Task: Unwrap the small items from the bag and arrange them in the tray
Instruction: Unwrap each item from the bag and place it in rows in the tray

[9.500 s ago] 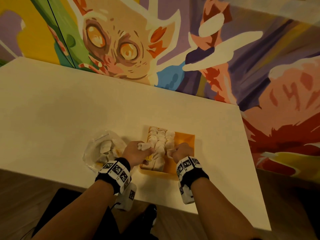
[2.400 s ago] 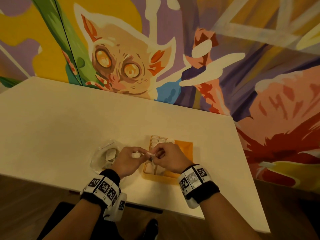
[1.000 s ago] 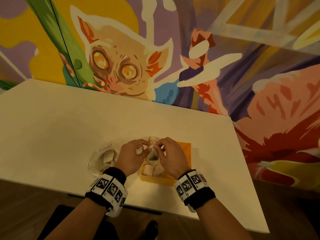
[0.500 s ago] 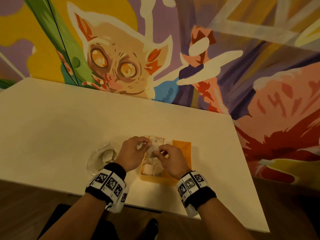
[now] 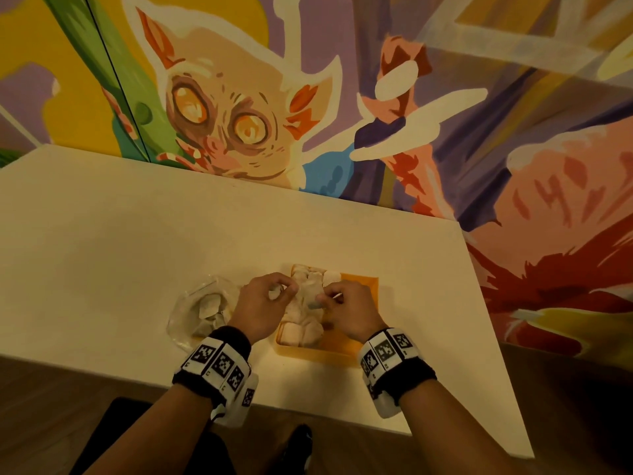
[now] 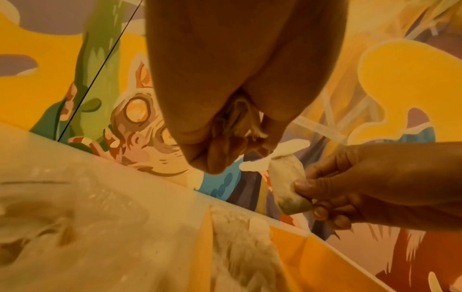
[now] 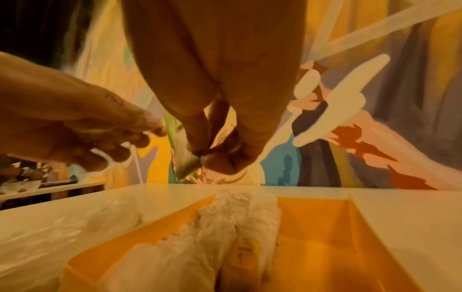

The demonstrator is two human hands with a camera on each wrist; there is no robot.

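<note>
Item (image 6: 287,187) pinched in right hand (image 5: 346,313) above tray (image 5: 359,286) — left hand (image 5: 262,306) curled on wrapper (image 6: 240,118).

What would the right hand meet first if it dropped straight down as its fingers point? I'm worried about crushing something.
Probably the white items already in the orange tray, directly below the right hand; depth is uncertain.

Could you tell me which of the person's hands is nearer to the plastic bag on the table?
Left. The left hand hovers right beside the plastic bag, while the right hand is over the orange tray, farther away.
</note>
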